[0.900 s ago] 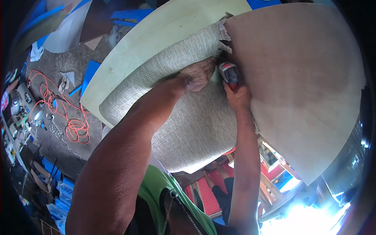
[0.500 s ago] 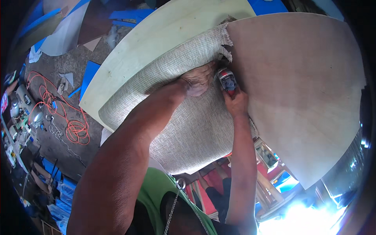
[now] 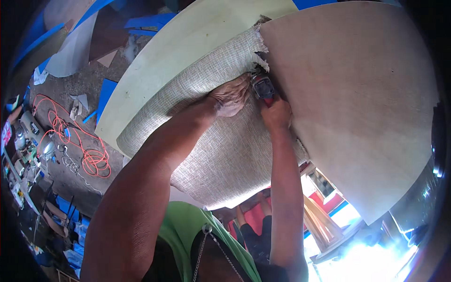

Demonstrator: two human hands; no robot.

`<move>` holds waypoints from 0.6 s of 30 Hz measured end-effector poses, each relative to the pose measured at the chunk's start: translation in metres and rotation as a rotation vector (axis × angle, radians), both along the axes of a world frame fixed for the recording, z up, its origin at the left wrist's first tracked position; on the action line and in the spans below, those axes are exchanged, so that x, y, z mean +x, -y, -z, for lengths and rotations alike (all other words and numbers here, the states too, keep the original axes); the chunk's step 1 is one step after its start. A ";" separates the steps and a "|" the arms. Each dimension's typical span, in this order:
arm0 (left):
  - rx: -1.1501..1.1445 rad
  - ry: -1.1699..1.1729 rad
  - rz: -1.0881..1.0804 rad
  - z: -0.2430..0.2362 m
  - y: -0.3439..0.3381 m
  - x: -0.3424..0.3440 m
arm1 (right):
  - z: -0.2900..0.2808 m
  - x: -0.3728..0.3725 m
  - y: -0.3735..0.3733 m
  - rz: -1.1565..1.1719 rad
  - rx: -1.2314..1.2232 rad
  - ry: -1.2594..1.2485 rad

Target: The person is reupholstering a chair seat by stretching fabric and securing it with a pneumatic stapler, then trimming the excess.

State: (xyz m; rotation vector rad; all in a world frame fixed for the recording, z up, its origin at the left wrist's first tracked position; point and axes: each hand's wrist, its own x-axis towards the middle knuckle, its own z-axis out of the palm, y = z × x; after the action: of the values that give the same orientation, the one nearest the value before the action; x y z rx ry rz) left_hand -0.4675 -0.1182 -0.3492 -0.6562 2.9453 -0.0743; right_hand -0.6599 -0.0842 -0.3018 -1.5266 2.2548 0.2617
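Far to the left of both grips, an orange cord (image 3: 96,162) is lying in loose loops on the grey floor (image 3: 77,184), and a thin white cord (image 3: 70,164) is straggling just beside it. Nearer the left grip, though well apart from it, a flat blue piece (image 3: 106,95) is showing next to the rim of a pale curved board (image 3: 202,35). That board is spreading out beyond the left grip, and beige-grey woven fabric (image 3: 225,160) is lying over part of it, its far side turning back in a thick fold just past the knuckles. On that fabric the left grip (image 3: 231,97) is bearing down, fingers close together and reaching toward the fold; I cannot tell whether they are pinching any cloth. Just beyond its fingertips, to the right, the fabric's edge is fraying into ragged tufts. Just right of the left grip, a red and grey handheld tool (image 3: 263,88) is pointing away from the person, and the right grip (image 3: 276,115) is wrapping tightly around its red handle. Immediately right of that grip, a large brownish curved panel (image 3: 352,89) is fanning out. Below it, nearer the person, light wooden slats (image 3: 322,224) are catching strong glare.
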 end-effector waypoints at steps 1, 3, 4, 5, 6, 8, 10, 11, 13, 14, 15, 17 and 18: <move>-0.020 0.018 -0.028 0.002 -0.002 0.003 | 0.002 0.004 0.001 -0.001 0.002 0.007; -0.014 0.021 -0.033 0.006 -0.004 0.008 | 0.005 0.011 0.002 0.006 0.018 0.024; -0.010 0.017 -0.036 0.008 -0.005 0.010 | 0.006 0.012 0.002 0.008 0.020 0.030; -0.009 0.011 -0.032 0.005 -0.003 0.006 | 0.002 0.008 0.003 0.023 0.021 0.023; -0.013 -0.020 -0.010 0.002 0.000 0.001 | -0.001 0.004 0.003 0.039 0.021 0.015; -0.022 0.036 -0.006 -0.005 -0.001 -0.004 | 0.000 0.002 0.008 0.046 0.028 0.007; 0.032 -0.011 -0.020 -0.001 0.002 -0.001 | -0.001 0.006 0.009 0.059 0.017 -0.002; 0.060 0.005 -0.036 -0.001 0.000 0.000 | -0.002 0.011 0.008 0.032 0.034 -0.041; 0.006 0.009 -0.037 0.003 -0.004 0.006 | -0.006 0.015 0.005 0.014 0.028 -0.059; -0.032 -0.003 -0.047 0.005 -0.002 0.004 | -0.011 0.014 0.004 -0.003 0.043 -0.054; 0.009 0.029 -0.051 0.005 -0.004 -0.002 | -0.016 0.012 0.002 -0.021 0.059 -0.048; -0.068 0.029 -0.038 0.006 -0.004 -0.003 | -0.043 0.013 -0.015 -0.019 -0.018 -0.047; -0.120 0.019 -0.035 0.002 -0.005 -0.003 | -0.063 0.013 -0.029 -0.028 -0.069 -0.057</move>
State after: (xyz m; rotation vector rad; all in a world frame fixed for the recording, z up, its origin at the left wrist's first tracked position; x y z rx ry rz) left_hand -0.4706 -0.1133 -0.3513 -0.7179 2.9284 -0.2549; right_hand -0.6470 -0.0552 -0.2384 -1.6062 2.3101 0.2407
